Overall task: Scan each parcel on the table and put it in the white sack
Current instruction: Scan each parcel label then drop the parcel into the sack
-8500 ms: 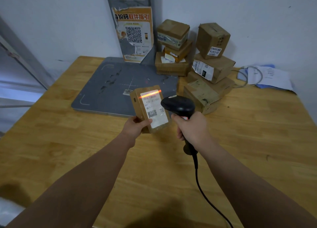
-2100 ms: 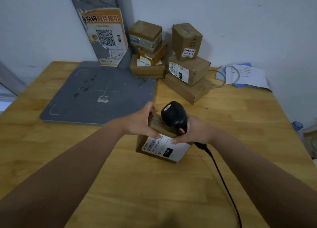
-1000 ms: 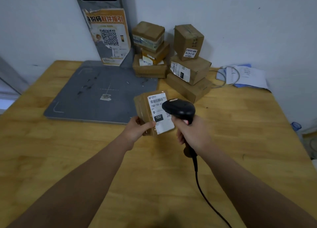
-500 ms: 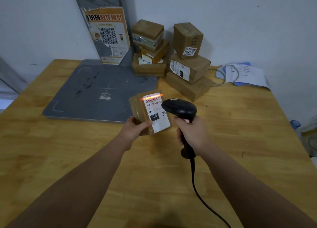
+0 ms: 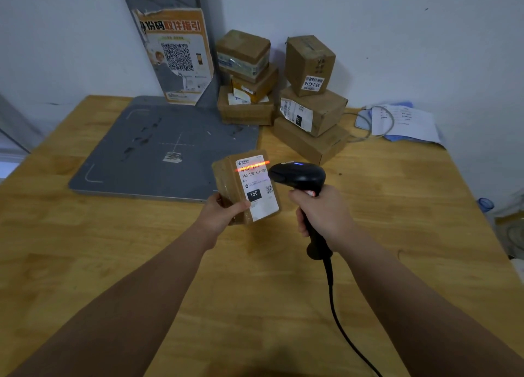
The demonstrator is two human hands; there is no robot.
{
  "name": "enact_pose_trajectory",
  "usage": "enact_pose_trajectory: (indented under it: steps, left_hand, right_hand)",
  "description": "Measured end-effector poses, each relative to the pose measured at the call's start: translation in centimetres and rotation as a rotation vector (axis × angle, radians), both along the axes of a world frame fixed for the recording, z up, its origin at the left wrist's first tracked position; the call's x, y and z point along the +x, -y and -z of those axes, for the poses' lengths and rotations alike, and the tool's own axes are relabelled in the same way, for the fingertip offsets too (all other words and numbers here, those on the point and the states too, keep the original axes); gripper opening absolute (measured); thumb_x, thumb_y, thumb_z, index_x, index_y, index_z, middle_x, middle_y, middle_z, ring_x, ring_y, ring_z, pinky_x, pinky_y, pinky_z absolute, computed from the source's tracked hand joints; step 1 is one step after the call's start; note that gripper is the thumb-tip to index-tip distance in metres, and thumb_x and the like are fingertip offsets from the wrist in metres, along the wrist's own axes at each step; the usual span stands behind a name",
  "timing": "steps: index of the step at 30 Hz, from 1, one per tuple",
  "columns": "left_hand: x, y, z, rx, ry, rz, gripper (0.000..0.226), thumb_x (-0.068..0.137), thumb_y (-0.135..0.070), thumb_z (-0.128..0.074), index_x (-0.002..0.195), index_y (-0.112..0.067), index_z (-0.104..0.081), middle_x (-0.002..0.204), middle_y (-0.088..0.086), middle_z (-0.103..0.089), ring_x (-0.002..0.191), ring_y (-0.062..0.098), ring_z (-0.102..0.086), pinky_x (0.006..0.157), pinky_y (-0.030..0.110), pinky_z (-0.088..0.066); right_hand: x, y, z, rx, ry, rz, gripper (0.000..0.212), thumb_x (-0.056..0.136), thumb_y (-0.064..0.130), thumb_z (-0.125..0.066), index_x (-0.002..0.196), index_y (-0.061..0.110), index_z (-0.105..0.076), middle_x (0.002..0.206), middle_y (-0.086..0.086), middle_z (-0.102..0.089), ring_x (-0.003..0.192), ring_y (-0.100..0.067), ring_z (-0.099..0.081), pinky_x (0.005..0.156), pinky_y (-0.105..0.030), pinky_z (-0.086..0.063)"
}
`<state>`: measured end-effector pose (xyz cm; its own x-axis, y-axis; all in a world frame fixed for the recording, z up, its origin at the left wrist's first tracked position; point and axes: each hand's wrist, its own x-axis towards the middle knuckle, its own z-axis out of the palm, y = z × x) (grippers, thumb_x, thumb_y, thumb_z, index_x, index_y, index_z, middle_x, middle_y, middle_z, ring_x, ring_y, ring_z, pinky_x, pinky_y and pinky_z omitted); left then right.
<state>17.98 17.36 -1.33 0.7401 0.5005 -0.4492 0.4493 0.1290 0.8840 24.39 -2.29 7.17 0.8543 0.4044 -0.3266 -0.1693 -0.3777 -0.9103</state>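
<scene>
Two hands apart | left hand [image 5: 224, 215] grips parcel [image 5: 226, 178] | right hand [image 5: 320, 215] grips scanner [image 5: 297, 175] | red beam [image 5: 252, 165] across label [image 5: 259, 195], probably barcode

A single wide-angle view from the person's head looks forward and down across the wooden tabletop [image 5: 113, 263] toward the far wall [image 5: 397, 22]. Both forearms enter from the near edge, and the left hand [image 5: 219, 215] and right hand [image 5: 323, 215] sit close to the camera, around mid-frame.
</scene>
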Motion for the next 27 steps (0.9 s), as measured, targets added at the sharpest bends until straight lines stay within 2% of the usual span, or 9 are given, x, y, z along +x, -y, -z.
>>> enact_pose_trajectory:
  steps: [8, 13, 17, 20, 23, 25, 27]
  left_hand:
    - [-3.7, 0.3, -1.9, 0.032, 0.008, -0.026, 0.049, 0.084, -0.03, -0.073, 0.127, -0.019, -0.052, 0.112, -0.005, -0.063, 0.098, 0.011, -0.06, 0.067, 0.021, -0.046]
    - [-9.8, -0.4, -2.1, 0.033, -0.005, -0.124, 0.06, 0.082, -0.036, -0.073, 0.131, -0.014, -0.046, 0.11, -0.006, -0.061, 0.098, 0.011, -0.062, 0.071, 0.023, -0.048]
    - [-15.8, -1.3, -1.8, 0.031, 0.001, -0.177, 0.053, 0.084, -0.035, -0.072, 0.127, -0.014, -0.05, 0.111, -0.003, -0.065, 0.098, 0.013, -0.064, 0.075, 0.025, -0.051]
    - [-20.7, -2.6, -1.6, 0.048, 0.001, -0.238, 0.058, 0.082, -0.037, -0.073, 0.13, -0.013, -0.05, 0.116, 0.0, -0.065, 0.099, 0.015, -0.065, 0.079, 0.027, -0.051]
    - [-26.3, -4.1, -1.9, 0.094, 0.007, -0.326, 0.069, 0.081, -0.038, -0.073, 0.137, -0.013, -0.041, 0.118, 0.001, -0.06, 0.098, 0.014, -0.063, 0.071, 0.022, -0.051]
    - [-30.9, -5.2, -2.2, 0.155, 0.014, -0.366, 0.075, 0.079, -0.039, -0.074, 0.139, -0.014, -0.038, 0.118, -0.001, -0.057, 0.095, 0.008, -0.061, 0.063, 0.015, -0.049]
    - [-36.2, -6.5, -2.1, 0.183, 0.016, -0.387, 0.088, 0.07, -0.046, -0.074, 0.143, -0.017, -0.035, 0.117, -0.003, -0.057, 0.099, 0.009, -0.059, 0.066, 0.016, -0.05]
  right_hand:
    - [-2.4, -0.7, -0.6, 0.092, -0.047, -0.098, 0.026, 0.088, 0.021, -0.063, 0.067, 0.007, -0.058, 0.053, -0.01, -0.054, 0.042, -0.02, -0.051, 0.044, -0.027, -0.042]
    - [-6.6, -2.6, -0.3, 0.102, -0.087, -0.217, 0.031, 0.089, 0.022, -0.065, 0.063, 0.006, -0.056, 0.05, -0.007, -0.052, 0.042, -0.019, -0.05, 0.044, -0.027, -0.042]
    - [-11.2, -4.3, 0.6, 0.113, -0.145, -0.327, 0.031, 0.09, 0.019, -0.065, 0.065, 0.005, -0.056, 0.046, -0.003, -0.052, 0.041, -0.018, -0.05, 0.044, -0.026, -0.043]
    - [-15.2, -6.0, 1.6, 0.156, -0.184, -0.373, 0.02, 0.088, 0.014, -0.067, 0.073, 0.005, -0.058, 0.051, -0.002, -0.055, 0.046, -0.018, -0.053, 0.047, -0.027, -0.046]
    - [-19.8, -8.2, 3.0, 0.231, -0.217, -0.355, 0.01, 0.086, 0.011, -0.07, 0.083, 0.007, -0.061, 0.06, -0.003, -0.057, 0.055, -0.017, -0.056, 0.054, -0.028, -0.049]
    - [-23.3, -9.7, 4.1, 0.24, -0.231, -0.354, 0.012, 0.084, 0.01, -0.072, 0.088, 0.008, -0.061, 0.063, -0.001, -0.058, 0.059, -0.014, -0.058, 0.06, -0.025, -0.051]
    - [-27.4, -11.4, 5.9, 0.202, -0.215, -0.388, 0.012, 0.084, 0.009, -0.073, 0.087, 0.008, -0.061, 0.065, 0.001, -0.061, 0.064, -0.015, -0.059, 0.063, -0.023, -0.051]
